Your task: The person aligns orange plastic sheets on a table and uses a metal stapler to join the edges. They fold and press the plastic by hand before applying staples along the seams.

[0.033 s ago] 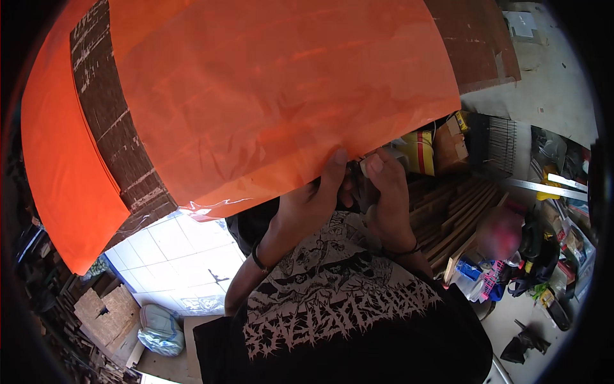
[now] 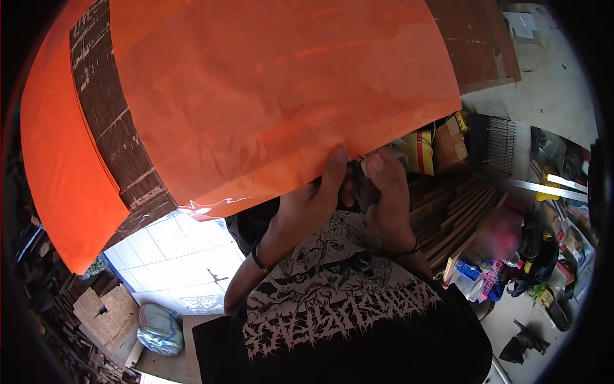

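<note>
A large glossy orange sheet lies over a worn dark brown board, its near edge reaching my hands. With the thumb on top and the fingers underneath, my left hand pinches that near edge. Just right of it, my right hand is closed at the same edge, thumb and fingers pressed together. Something small and dark with a pale end shows between the two hands; its kind cannot be made out. The fingers under the sheet are mostly hidden.
A separate orange flap hangs at the left. Wooden strips are stacked right of my hands, near a yellow and red package and a wire rack. White tiles and a tied plastic bag sit lower left.
</note>
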`<state>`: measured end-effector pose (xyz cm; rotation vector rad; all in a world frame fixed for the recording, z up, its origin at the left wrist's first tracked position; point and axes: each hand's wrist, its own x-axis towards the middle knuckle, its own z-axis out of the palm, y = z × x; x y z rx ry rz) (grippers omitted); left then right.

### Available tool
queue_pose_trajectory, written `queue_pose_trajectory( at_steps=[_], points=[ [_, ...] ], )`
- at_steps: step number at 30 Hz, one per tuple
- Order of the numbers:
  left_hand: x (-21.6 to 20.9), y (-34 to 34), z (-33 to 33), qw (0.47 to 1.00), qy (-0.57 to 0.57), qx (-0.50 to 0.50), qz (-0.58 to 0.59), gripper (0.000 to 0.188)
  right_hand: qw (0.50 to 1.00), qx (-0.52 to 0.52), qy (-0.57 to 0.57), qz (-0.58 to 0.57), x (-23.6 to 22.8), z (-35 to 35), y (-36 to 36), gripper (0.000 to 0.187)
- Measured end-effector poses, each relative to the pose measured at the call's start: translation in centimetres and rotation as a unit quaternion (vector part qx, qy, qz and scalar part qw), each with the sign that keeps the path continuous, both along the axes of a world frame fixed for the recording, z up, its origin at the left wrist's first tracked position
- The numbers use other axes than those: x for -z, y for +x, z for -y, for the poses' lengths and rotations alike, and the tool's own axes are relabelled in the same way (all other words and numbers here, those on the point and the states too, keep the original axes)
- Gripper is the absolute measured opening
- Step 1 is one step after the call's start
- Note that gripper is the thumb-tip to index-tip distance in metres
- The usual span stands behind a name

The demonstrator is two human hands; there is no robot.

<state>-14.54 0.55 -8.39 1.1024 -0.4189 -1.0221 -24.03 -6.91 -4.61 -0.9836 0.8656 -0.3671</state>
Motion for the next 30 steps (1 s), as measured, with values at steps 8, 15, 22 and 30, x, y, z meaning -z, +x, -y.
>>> queue_pose_trajectory(
  at_steps=[8, 15, 22, 30],
  points=[
    [0.2, -0.1, 0.0, 1.000, 0.004, -0.004, -0.001, 0.020, 1.000, 0.016, -0.009, 0.005, 0.9, -0.2, 0.0, 0.046],
    [0.1, 0.0, -0.1, 1.000, -0.005, 0.003, 0.010, 0.021, 0.999, 0.028, -0.015, 0.016, 1.2, -0.4, -0.2, 0.037],
    [0.3, 0.1, 0.0, 0.999, -0.029, -0.003, 0.014, 0.021, 0.999, 0.021, -0.042, 0.016, 2.2, 0.0, -0.6, 0.035],
    [0.5, 0.2, -1.1, 0.996, 0.015, -0.023, 0.087, 0.017, 0.977, 0.181, -0.103, 0.035, 1.3, 2.8, -2.8, 0.041]
  ],
)
